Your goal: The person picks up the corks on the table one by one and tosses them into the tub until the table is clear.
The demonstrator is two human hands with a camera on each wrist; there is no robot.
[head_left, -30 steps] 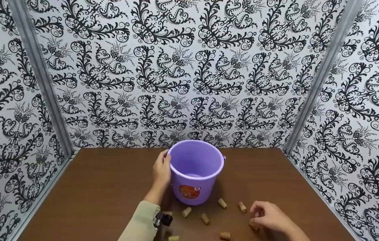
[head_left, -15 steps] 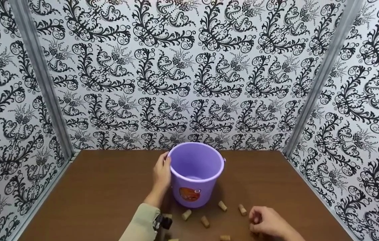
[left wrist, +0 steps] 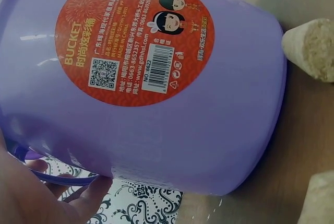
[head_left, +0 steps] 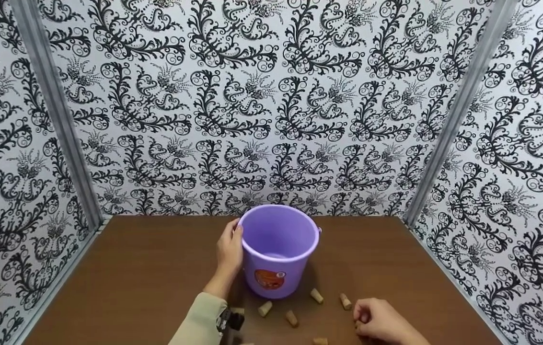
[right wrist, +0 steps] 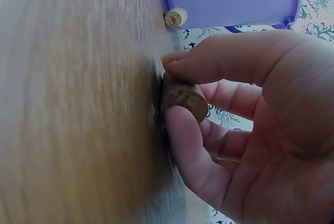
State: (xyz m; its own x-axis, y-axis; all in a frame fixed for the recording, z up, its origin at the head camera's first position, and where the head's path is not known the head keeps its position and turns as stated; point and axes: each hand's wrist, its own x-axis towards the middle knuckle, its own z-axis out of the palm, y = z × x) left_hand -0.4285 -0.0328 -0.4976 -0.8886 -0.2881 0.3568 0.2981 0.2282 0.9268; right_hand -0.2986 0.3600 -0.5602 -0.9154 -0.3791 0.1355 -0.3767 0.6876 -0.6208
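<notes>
A purple bucket stands upright on the table, a red-orange round label on its near side. My left hand holds it at the left edge of the rim; in the left wrist view the fingers are by its purple handle. At the right, low over the tabletop, is my right hand. The right wrist view shows its thumb and fingers pinching a cork right at the table surface. Loose corks lie in front of the bucket, among them one cork just left of the right hand.
More corks lie on the brown table: one cork near the bucket's base, another cork nearer me, and one cork at the bottom edge. Black-and-white patterned walls enclose the table at the back and sides.
The right hand's thumb and fingers have drawn together around the cork that showed beneath them earlier. The left hand and the bucket stay in place; the head view has shifted slightly.
</notes>
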